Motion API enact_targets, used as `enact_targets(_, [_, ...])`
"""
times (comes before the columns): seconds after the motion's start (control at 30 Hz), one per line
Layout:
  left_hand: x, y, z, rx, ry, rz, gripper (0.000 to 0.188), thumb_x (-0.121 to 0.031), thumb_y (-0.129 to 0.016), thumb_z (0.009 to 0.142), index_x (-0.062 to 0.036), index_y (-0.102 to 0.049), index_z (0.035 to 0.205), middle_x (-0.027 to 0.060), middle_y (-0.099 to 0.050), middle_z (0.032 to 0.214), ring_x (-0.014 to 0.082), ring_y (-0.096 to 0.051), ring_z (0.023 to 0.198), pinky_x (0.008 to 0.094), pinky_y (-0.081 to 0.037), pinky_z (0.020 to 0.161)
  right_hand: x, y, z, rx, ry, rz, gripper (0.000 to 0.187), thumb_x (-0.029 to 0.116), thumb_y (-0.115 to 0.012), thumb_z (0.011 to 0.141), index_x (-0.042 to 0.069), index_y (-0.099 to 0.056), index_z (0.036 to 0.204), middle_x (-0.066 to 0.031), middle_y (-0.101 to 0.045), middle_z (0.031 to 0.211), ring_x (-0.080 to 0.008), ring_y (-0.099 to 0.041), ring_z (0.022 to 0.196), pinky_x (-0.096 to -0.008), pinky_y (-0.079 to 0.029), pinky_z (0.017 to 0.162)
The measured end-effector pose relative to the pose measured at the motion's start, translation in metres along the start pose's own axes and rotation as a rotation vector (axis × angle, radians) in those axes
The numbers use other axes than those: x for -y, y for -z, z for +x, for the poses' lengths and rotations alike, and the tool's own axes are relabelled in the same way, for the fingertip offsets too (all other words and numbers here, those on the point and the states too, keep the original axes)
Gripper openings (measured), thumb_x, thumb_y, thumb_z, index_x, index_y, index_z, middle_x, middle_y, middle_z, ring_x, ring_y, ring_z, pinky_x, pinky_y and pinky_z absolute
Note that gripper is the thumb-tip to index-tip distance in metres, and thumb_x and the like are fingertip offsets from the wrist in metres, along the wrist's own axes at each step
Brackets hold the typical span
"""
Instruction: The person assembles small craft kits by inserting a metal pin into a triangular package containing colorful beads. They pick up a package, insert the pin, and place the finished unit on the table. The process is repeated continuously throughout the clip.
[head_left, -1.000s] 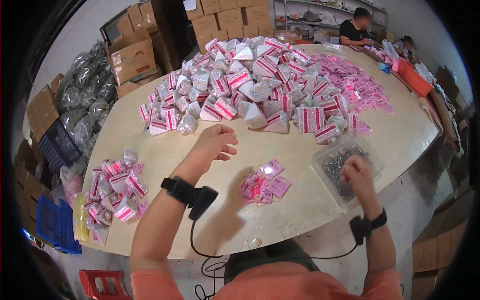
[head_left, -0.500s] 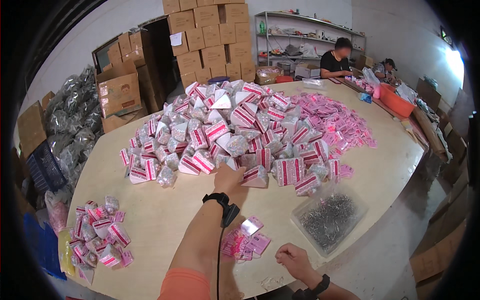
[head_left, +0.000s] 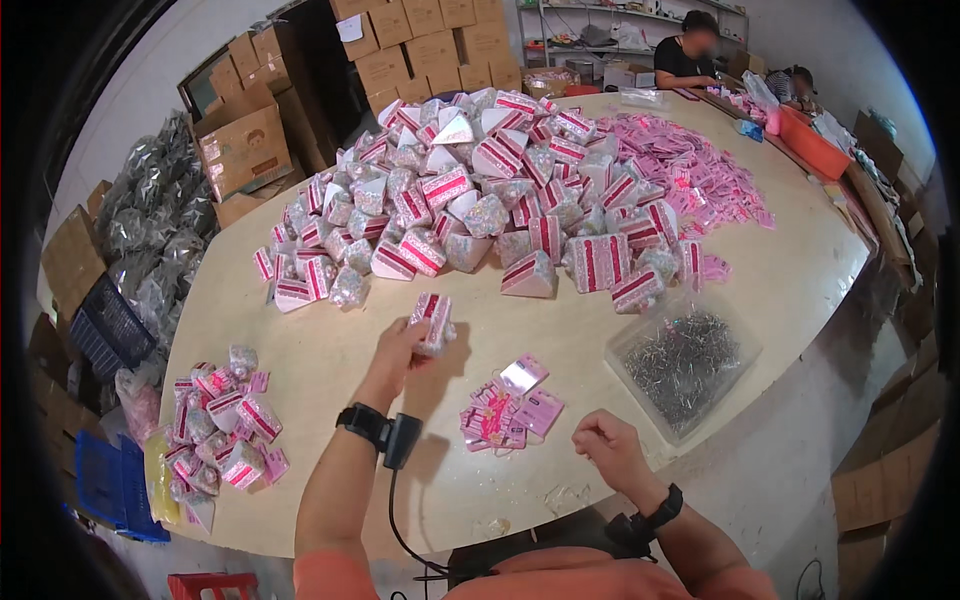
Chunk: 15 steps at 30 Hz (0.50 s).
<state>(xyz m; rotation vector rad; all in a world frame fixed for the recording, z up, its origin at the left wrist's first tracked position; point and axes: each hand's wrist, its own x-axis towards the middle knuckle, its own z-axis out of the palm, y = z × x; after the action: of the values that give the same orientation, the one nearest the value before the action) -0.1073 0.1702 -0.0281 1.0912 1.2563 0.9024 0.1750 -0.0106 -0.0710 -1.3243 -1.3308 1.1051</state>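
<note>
Holding a small pink-striped packet (head_left: 433, 322) above the desk (head_left: 330, 420), the left hand (head_left: 397, 352) has its grip clenched around the packet's lower end, fingers curled and thumb pressed against it, so the packet stands up out of the fist. It hangs between the big heap of packets (head_left: 490, 200) farther back and the little stack of pink cards (head_left: 510, 412) nearer the body, touching neither.

The right hand (head_left: 605, 450) sits low and close to the body at the desk's near edge, just right of the cards. Its grip is drawn into a loose fist, fingers folded in; whether anything small lies pinched inside cannot be told. It is apart from the cards.

Right of the cards lies a clear bag of dark pins (head_left: 685, 365), well clear of both hands. A second, smaller pile of packets (head_left: 222, 425) lies at the desk's left edge. Loose pink cards (head_left: 690, 170) spread over the far right part of the desk beside the heap. Both wrists wear dark bands, a cable running from the left one.
</note>
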Motion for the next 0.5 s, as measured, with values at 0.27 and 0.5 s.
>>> enact_targets(0.27, [0.017,-0.026,-0.027,-0.503,-0.944,1.039,0.044,-0.029,-0.062,0.080,0.0027,-0.050,0.108,0.0192,-0.053,0.111,0.0327,-0.053,0.095,0.0390,-0.044,0.079,-0.001,-0.002,0.000,-0.018,0.074,-0.012,0.004,0.005,-0.054,0.083,0.001,-0.054,0.083,-0.0018,-0.056,0.071,-0.0068,-0.053,0.064,-0.0208,-0.044,0.058])
enact_targets(0.5, [0.016,-0.080,-0.067,0.095,-0.590,0.933,0.028,-0.027,-0.061,0.077,-0.0011,-0.058,0.089,0.0156,-0.054,0.088,0.0334,-0.054,0.083,0.0401,-0.045,0.071,0.000,-0.002,-0.001,0.009,0.041,0.013,0.006,0.006,-0.054,0.084,0.000,-0.053,0.084,-0.0021,-0.054,0.070,-0.0079,-0.052,0.064,-0.0219,-0.043,0.058])
